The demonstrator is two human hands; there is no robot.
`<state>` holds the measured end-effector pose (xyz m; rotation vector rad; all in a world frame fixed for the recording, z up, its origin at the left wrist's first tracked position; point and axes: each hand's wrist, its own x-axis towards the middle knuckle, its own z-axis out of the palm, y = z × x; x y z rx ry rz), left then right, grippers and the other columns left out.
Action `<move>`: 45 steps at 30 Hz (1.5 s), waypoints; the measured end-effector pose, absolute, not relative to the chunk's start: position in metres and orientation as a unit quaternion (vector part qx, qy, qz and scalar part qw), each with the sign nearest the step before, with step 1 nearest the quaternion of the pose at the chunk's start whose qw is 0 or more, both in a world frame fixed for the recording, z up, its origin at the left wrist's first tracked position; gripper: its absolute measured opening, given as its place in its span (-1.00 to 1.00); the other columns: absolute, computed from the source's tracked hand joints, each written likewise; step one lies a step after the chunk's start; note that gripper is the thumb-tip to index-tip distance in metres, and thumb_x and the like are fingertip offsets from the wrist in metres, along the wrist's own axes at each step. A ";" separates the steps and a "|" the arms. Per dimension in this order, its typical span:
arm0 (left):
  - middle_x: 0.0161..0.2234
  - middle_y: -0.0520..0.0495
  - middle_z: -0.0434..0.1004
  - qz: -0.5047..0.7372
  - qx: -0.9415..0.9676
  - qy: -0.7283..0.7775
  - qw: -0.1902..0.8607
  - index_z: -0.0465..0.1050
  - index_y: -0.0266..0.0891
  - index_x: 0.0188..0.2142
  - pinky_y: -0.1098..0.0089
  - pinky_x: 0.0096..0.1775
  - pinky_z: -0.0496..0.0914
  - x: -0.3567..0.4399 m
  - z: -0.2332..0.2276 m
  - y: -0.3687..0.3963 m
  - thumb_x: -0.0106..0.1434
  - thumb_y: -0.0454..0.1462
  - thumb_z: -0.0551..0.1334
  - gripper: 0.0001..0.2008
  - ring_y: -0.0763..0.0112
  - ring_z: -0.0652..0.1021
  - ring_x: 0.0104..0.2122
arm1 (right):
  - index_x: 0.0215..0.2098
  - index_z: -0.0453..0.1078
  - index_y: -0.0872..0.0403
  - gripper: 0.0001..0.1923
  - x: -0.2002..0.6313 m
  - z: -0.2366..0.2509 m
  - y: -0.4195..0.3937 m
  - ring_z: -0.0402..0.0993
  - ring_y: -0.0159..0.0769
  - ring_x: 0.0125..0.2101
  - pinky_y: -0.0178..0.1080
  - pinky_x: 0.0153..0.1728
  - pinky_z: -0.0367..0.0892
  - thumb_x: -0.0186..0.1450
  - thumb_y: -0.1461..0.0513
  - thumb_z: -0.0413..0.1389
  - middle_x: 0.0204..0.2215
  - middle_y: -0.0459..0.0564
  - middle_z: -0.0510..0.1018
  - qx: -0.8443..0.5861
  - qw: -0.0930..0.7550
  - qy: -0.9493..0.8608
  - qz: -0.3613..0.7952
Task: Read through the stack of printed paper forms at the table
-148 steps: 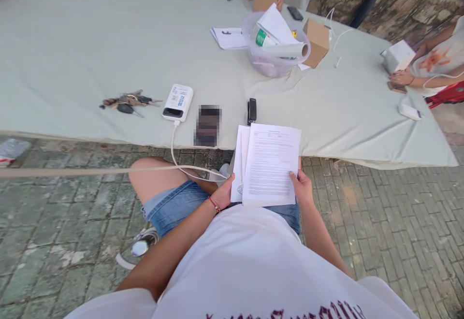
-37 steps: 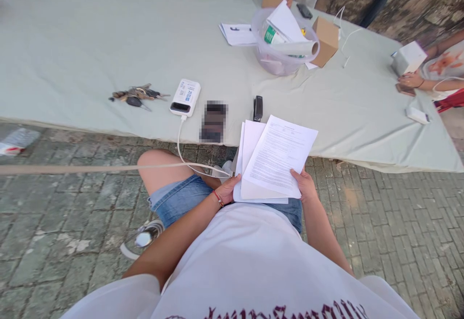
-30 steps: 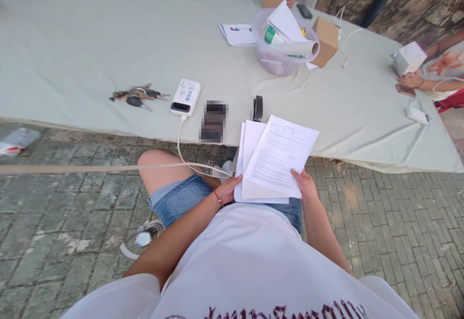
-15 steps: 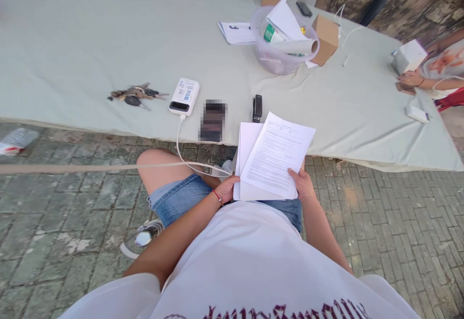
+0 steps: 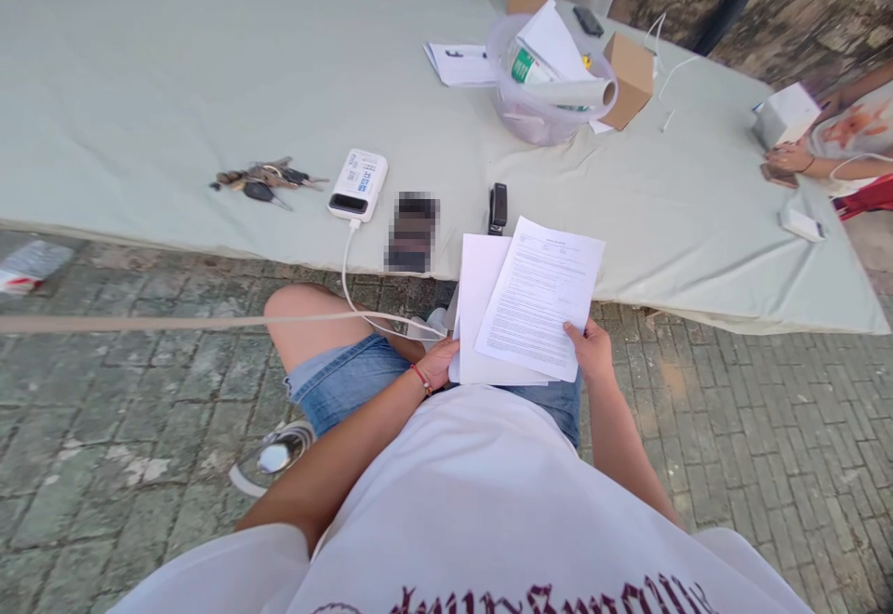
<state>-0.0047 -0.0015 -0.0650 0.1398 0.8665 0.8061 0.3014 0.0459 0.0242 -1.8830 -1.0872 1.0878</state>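
Note:
A printed sheet of paper [image 5: 540, 298] is pinched at its lower right edge by my right hand [image 5: 592, 350], thumb on top. Under it lies a stack of white papers [image 5: 481, 270], which my left hand [image 5: 439, 363] grips at the lower left corner. Both lie over my lap, with their far ends at the table's front edge. Just beyond the papers stands a black stapler [image 5: 498, 208]. To its left are a blurred-out dark object [image 5: 411, 233] and a white power bank [image 5: 358, 186] with a cable plugged in.
A bunch of keys [image 5: 269, 180] lies left on the cloth-covered table [image 5: 139, 112]. Farther back stand a clear plastic basin [image 5: 534, 126] with papers and a roll, and a cardboard box [image 5: 630, 84]. Other people's hands [image 5: 792, 156] hold a white box at the right.
My right hand has moved slightly right, and the printed sheet has turned a little more upright over the stack. My left hand stays at the stack's corner.

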 end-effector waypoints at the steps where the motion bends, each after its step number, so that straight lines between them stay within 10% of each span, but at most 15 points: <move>1: -0.04 -0.35 0.70 0.381 0.062 0.408 0.827 0.65 -0.37 0.02 0.08 0.08 0.56 -0.005 -0.065 -0.001 0.14 -0.22 0.54 -0.54 -0.07 0.69 -0.03 | 0.00 0.61 0.09 -0.47 0.305 0.025 0.047 0.65 0.01 -0.09 -0.03 -0.03 0.51 0.15 -0.03 0.31 -0.09 0.09 0.73 -0.730 0.355 -0.413 0.412; 8: 0.02 -0.33 0.68 0.397 0.077 0.437 0.804 0.62 -0.35 0.08 0.08 0.05 0.59 -0.004 -0.060 -0.001 0.04 -0.21 0.59 -0.40 -0.06 0.69 -0.02 | -0.03 0.60 0.10 -0.41 0.334 0.025 0.046 0.66 0.02 -0.10 0.00 -0.06 0.56 0.07 -0.05 0.42 -0.08 0.11 0.73 -0.722 0.434 -0.338 0.420; 34: -0.15 -0.28 0.74 0.393 0.086 0.475 0.783 0.69 -0.33 -0.12 0.04 0.05 0.57 -0.005 -0.055 0.001 -0.22 -0.20 0.68 -0.38 -0.12 0.69 -0.04 | -0.04 0.63 0.14 -0.48 0.294 0.024 0.043 0.64 0.03 -0.19 -0.02 -0.12 0.51 0.22 -0.05 0.19 -0.18 0.15 0.73 -0.750 0.195 -0.514 0.368; 45: -0.11 -0.27 0.73 0.383 0.080 0.469 0.791 0.68 -0.28 -0.06 0.06 0.02 0.59 -0.005 -0.053 0.000 -0.18 -0.21 0.66 -0.37 -0.12 0.69 -0.04 | -0.03 0.64 0.12 -0.48 0.311 0.021 0.045 0.66 0.04 -0.17 -0.01 -0.09 0.53 0.20 -0.03 0.22 -0.18 0.12 0.74 -0.763 0.249 -0.479 0.355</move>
